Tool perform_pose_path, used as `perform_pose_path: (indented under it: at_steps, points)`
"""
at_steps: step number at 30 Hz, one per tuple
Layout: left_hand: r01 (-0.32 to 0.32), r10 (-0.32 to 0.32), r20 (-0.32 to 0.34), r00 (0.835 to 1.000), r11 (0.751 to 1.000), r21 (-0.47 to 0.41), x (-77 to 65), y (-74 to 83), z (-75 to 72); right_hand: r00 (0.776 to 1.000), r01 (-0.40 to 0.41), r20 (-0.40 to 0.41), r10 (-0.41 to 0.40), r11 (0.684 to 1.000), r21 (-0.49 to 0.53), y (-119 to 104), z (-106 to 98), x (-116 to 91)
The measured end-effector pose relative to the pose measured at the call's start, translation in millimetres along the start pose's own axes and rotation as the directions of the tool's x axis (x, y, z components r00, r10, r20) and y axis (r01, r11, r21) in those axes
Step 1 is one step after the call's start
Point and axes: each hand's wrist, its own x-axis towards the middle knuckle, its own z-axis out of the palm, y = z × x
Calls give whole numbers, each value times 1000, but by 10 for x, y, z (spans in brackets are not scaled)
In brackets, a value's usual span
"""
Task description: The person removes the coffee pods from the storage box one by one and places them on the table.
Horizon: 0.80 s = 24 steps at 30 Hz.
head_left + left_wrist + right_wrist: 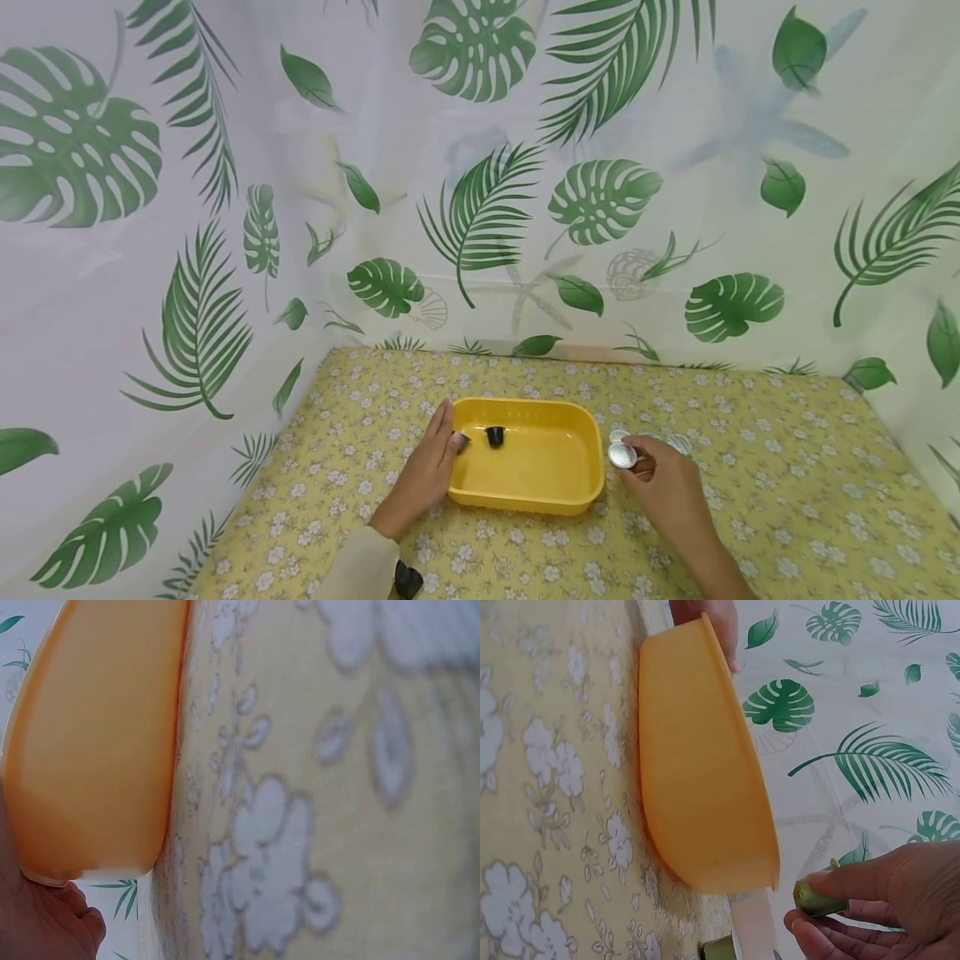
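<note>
A shallow yellow plastic tub point(528, 500) stands on the cloth. My left hand point(429, 462) grips its left rim, with the thumb over the inside and the fingers along the outside. Two dark coffee capsules lie in the tub: a black one point(495, 436) near the back wall and another point(462, 442) beside my left thumb. To the right of the tub, my right hand point(667, 483) pinches a green coffee capsule point(821, 900), its silver lid facing up in the head view. Another capsule point(618, 435) with a silver lid is just behind it.
More silver-lidded capsules point(678, 443) stand behind my right hand. Black objects point(407, 579), partly hidden, lie beside my left sleeve. A yellow flowered cloth point(315, 483) covers the table, and leaf-printed curtains point(480, 333) hang at the back and sides.
</note>
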Motion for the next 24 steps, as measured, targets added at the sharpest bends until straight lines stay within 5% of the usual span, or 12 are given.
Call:
perform_pose_path:
  at_steps: [24]
  points:
    - [-6,6,13,1000,1000,26,-5,-34,-11,1000,-7,23,9,994,-107,373,163,89]
